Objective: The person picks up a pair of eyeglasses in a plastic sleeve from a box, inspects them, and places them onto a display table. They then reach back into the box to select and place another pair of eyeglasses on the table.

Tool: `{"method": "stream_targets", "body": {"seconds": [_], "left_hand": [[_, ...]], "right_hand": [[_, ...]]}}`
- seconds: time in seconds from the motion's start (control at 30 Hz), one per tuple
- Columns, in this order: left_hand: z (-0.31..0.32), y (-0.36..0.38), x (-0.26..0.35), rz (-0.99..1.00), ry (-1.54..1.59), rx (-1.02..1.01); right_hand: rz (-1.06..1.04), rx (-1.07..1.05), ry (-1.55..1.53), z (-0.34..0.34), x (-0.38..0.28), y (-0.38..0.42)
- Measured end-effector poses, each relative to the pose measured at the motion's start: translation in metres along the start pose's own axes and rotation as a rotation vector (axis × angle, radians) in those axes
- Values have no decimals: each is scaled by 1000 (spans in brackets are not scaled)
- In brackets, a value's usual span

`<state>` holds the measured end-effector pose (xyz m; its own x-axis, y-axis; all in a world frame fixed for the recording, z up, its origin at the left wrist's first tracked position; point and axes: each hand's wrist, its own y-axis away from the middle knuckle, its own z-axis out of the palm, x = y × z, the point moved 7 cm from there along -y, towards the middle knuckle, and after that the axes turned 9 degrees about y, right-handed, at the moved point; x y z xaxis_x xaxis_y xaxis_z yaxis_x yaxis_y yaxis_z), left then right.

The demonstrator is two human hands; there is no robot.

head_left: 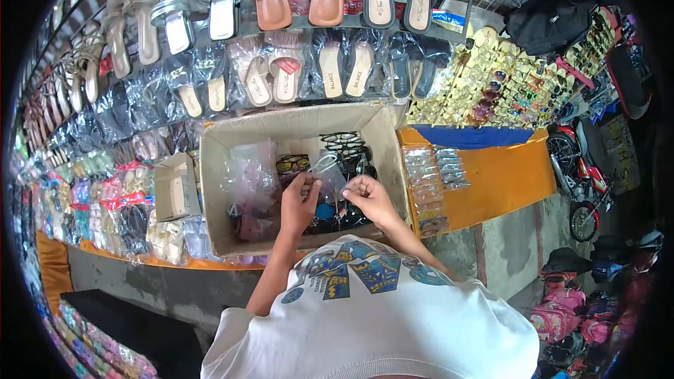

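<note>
While my left hand [300, 202] and right hand [371, 201] pinch the clear plastic pouch [331, 188] over the cardboard box [390, 161], uneven tugging could tear its thin film.

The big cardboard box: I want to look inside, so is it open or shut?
Open: no flaps cover the big cardboard box, and glasses and clear plastic packaging show inside.

Sandals [272, 10] line the racks above; a red motorcycle [586, 175] stands at right; pink bags [558, 316] lie below it.
</note>
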<state>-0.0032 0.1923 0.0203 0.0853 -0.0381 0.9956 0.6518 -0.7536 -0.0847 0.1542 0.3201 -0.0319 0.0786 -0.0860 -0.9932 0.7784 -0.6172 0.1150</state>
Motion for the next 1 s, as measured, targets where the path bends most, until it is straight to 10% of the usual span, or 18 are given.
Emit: {"method": "stream_targets", "body": {"seconds": [0.3, 0.4, 1.0], "left_hand": [[-27, 11, 30, 170, -259, -125], [-30, 15, 27, 114, -305, -291], [-40, 26, 23, 394, -675, -120]], "right_hand": [[-237, 44, 290, -6, -60, -11], [-154, -230, 525, 20, -62, -11], [101, 35, 213, -10, 1, -50]]}}
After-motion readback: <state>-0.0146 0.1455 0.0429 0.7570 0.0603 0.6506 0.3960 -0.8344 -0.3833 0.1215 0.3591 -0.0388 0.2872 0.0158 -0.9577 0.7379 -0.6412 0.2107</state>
